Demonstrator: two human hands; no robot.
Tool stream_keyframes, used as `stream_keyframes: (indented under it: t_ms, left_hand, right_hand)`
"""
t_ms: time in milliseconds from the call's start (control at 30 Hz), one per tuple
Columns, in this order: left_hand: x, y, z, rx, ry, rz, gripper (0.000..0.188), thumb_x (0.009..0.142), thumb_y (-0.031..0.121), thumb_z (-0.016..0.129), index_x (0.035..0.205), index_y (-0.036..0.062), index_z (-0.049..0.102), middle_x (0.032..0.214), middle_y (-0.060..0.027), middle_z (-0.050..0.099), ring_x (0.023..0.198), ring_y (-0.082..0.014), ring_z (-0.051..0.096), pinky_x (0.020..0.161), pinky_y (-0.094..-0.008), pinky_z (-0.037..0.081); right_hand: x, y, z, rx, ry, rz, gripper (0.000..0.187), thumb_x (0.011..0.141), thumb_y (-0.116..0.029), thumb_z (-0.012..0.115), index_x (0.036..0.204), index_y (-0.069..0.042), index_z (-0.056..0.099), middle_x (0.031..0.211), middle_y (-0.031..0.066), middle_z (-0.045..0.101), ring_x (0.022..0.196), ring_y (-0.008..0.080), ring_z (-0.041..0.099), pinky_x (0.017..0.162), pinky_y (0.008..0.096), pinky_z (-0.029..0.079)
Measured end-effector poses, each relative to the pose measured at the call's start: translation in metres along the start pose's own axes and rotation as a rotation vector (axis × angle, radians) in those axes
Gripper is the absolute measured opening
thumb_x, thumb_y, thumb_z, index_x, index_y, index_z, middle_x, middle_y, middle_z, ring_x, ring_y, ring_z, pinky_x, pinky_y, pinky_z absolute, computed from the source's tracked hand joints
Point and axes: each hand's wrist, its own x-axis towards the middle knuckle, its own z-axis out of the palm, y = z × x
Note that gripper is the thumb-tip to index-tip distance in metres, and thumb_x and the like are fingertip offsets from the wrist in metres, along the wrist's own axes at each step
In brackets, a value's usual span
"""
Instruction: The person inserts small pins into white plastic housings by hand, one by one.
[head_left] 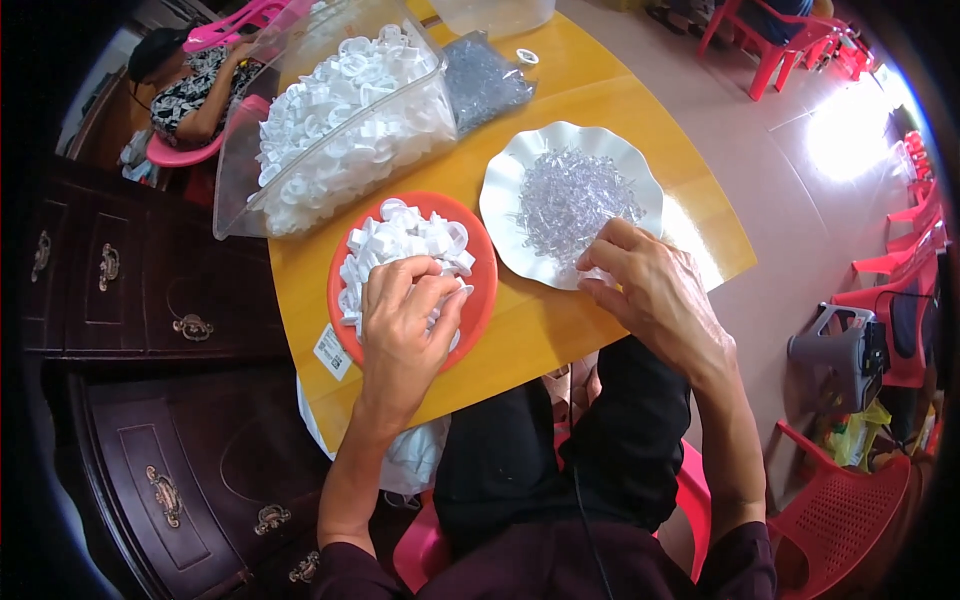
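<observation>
My left hand [408, 325] is over an orange-red plate [484, 262] heaped with small white plastic parts [400, 238], some of them ring-shaped. Its fingers are curled, with thumb and index finger pinching what looks like one white plastic part. At the near right rim of a white wavy-edged plate [505, 180], my right hand [660, 295] pinches thumb and forefinger together. A small clear plastic piece [598, 275] seems to show between those fingertips. Many thin clear plastic pieces [575, 195] lie piled on that plate.
A large clear bin [235, 200] of white plastic parts stands at the table's far left. Beside it are a bag of clear pieces [485, 80] and a loose white ring [527, 57]. Dark drawers [170, 300] border the left; a person [200, 95] sits beyond. Red chairs [850, 500] stand right.
</observation>
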Motion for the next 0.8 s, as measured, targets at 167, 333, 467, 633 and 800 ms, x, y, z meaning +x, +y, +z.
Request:
stream_keyframes:
  t_ms: [167, 333, 467, 633, 800]
  left_hand:
    - [-0.003, 0.009, -0.009, -0.024, 0.045, 0.031, 0.018, 0.077, 0.001, 0.077, 0.091, 0.006, 0.068, 0.098, -0.0057, 0.061, 0.091, -0.0258, 0.058, 0.078, -0.0376, 0.047]
    - [-0.014, 0.018, -0.015, -0.069, 0.073, 0.059, 0.023, 0.074, -0.002, 0.079, 0.093, 0.0063, 0.067, 0.097, -0.0063, 0.062, 0.088, -0.0263, 0.059, 0.076, -0.037, 0.047]
    - [-0.026, 0.026, -0.016, -0.114, 0.05, 0.054, 0.029, 0.073, -0.002, 0.08, 0.097, 0.0068, 0.067, 0.099, -0.0063, 0.063, 0.092, -0.0262, 0.059, 0.078, -0.0368, 0.048]
    - [-0.037, 0.03, -0.012, -0.161, 0.023, 0.029, 0.029, 0.073, -0.002, 0.08, 0.097, 0.0069, 0.067, 0.099, -0.006, 0.063, 0.091, -0.0256, 0.059, 0.078, -0.0367, 0.049]
    - [-0.043, 0.037, -0.012, -0.211, 0.011, 0.013, 0.029, 0.073, -0.003, 0.08, 0.097, 0.0068, 0.067, 0.098, -0.0056, 0.063, 0.089, -0.025, 0.059, 0.075, -0.0358, 0.049]
  right_hand:
    - [-0.006, -0.003, 0.002, -0.033, 0.021, -0.006, 0.018, 0.083, -0.012, 0.068, 0.098, -0.003, 0.063, 0.097, 0.0116, 0.058, 0.098, 0.0327, 0.061, 0.076, 0.0461, 0.05]
    - [-0.008, -0.006, 0.006, -0.046, 0.021, -0.022, 0.024, 0.082, -0.013, 0.07, 0.101, -0.003, 0.061, 0.1, 0.0117, 0.057, 0.101, 0.0332, 0.06, 0.075, 0.0467, 0.05]
    - [-0.009, -0.009, 0.009, -0.072, 0.023, -0.026, 0.023, 0.082, -0.013, 0.07, 0.099, -0.003, 0.058, 0.102, 0.011, 0.055, 0.103, 0.0323, 0.059, 0.074, 0.0464, 0.051]
    - [-0.01, -0.009, 0.013, -0.123, 0.033, -0.026, 0.02, 0.083, -0.011, 0.069, 0.097, -0.004, 0.057, 0.1, 0.0105, 0.054, 0.103, 0.0302, 0.059, 0.073, 0.0453, 0.052]
    - [-0.011, -0.008, 0.016, -0.15, 0.054, -0.038, 0.017, 0.084, -0.011, 0.067, 0.096, -0.004, 0.057, 0.098, 0.0097, 0.054, 0.103, 0.0291, 0.059, 0.072, 0.0442, 0.052]
